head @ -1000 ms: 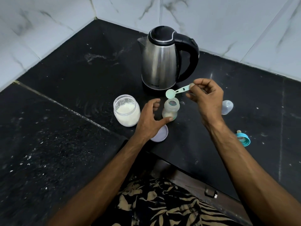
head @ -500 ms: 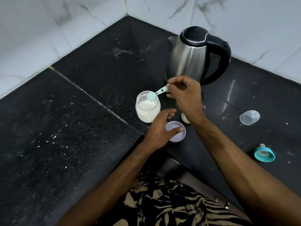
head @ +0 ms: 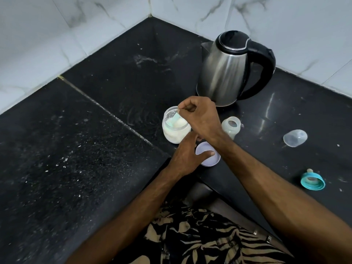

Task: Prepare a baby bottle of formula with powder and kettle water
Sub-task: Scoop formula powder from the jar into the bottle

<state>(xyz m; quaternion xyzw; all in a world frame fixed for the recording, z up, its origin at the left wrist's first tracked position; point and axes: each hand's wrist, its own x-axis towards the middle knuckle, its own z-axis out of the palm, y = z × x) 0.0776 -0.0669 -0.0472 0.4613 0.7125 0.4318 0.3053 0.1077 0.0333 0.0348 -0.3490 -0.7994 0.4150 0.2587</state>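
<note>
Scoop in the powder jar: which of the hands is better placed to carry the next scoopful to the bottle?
Right. The right hand already pinches the scoop inside the powder jar, and the open bottle stands just to its right. The left hand rests by the jar and the lid.

The counter's [head: 85, 149] left half and back corner are left open. Its right side is crowded by the kettle [head: 224, 73], bottle [head: 230, 127], jar [head: 176, 128], lid [head: 208, 159], cap [head: 295, 138] and teat ring [head: 312, 181].

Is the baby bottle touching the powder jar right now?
Apart. The head view shows the baby bottle right of the powder jar, the right hand crossing between them.
</note>
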